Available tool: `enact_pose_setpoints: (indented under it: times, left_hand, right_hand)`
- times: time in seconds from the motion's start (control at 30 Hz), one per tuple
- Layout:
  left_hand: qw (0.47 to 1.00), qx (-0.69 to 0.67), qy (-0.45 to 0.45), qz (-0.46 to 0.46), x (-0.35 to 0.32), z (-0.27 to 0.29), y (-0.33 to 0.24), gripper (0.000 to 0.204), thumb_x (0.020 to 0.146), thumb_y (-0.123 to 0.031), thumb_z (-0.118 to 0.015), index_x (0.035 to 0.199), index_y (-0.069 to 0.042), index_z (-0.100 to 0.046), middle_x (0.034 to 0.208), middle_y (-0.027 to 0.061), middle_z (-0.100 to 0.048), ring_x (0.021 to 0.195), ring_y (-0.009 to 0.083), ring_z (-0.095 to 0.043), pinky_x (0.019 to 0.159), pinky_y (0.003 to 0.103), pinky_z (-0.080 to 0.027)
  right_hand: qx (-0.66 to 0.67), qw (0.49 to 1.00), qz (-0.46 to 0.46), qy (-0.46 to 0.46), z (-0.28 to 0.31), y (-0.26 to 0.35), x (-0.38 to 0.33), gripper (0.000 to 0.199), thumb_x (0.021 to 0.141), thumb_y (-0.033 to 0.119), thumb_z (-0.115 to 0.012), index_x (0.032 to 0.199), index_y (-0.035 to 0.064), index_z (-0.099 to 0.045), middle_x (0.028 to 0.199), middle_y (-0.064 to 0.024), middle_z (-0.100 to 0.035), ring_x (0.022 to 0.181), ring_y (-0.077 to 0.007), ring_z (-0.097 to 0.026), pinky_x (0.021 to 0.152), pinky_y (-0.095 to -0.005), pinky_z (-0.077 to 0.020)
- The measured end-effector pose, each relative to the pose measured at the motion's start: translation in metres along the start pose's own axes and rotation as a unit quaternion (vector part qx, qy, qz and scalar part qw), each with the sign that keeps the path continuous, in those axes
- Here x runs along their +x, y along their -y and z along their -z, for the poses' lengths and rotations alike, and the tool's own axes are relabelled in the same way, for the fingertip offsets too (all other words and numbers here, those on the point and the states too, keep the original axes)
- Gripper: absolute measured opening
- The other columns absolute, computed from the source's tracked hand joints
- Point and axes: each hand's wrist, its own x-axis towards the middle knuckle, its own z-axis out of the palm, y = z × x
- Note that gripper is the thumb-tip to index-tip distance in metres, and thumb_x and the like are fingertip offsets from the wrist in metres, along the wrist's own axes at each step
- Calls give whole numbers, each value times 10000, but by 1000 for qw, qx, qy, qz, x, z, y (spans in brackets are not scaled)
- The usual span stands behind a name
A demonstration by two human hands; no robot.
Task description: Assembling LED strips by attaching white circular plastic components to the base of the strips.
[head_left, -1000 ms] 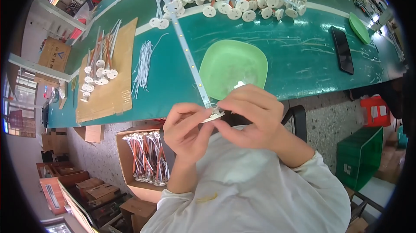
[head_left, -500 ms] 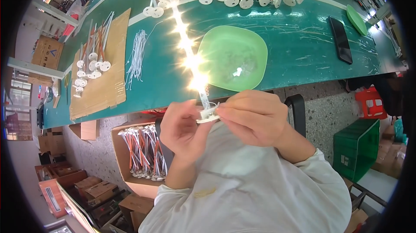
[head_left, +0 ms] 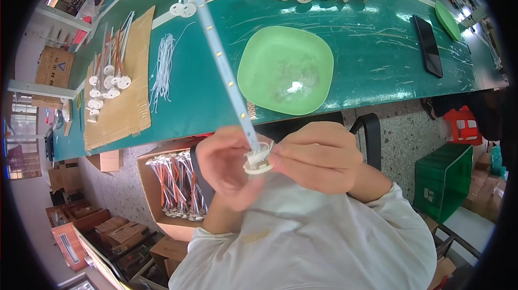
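Right hand (head_left: 321,158): grip pinching the right side of the white round base (head_left: 258,169), held in front of the shirt (head_left: 324,230), near the desk (head_left: 372,69). Left hand (head_left: 224,166), blurred: grip spread, curved beside the base; contact cannot be told. LED strip (head_left: 219,58) runs from base out above desk, left of green dish (head_left: 270,55).
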Motion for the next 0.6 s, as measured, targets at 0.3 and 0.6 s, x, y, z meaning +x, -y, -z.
enact_pose_setpoints:
  times: [0.3, 0.6]
  left_hand:
    - [974, -111, 162, 117, -2, 51, 10, 501, 767, -164, -820, 1119, 140, -632, 1080, 275, -675, 880, 285, -703, 763, 349, -556]
    - [993, -54, 8, 108, 29, 57, 27, 580, 897, -283, -712, 1319, 46, -488, 1189, 300, -611, 868, 283, -671, 744, 380, -517]
  right_hand:
    - [80, 994, 18, 79, -1, -13, 12, 184, 690, 66, -723, 859, -7, -729, 881, -101, -691, 738, -238, -679, 537, -307, -540]
    - [-131, 852, -288, 417, 31, -71, 48, 188, 669, 72, -720, 845, 9, -703, 809, -151, -671, 754, -325, -650, 667, -384, -517]
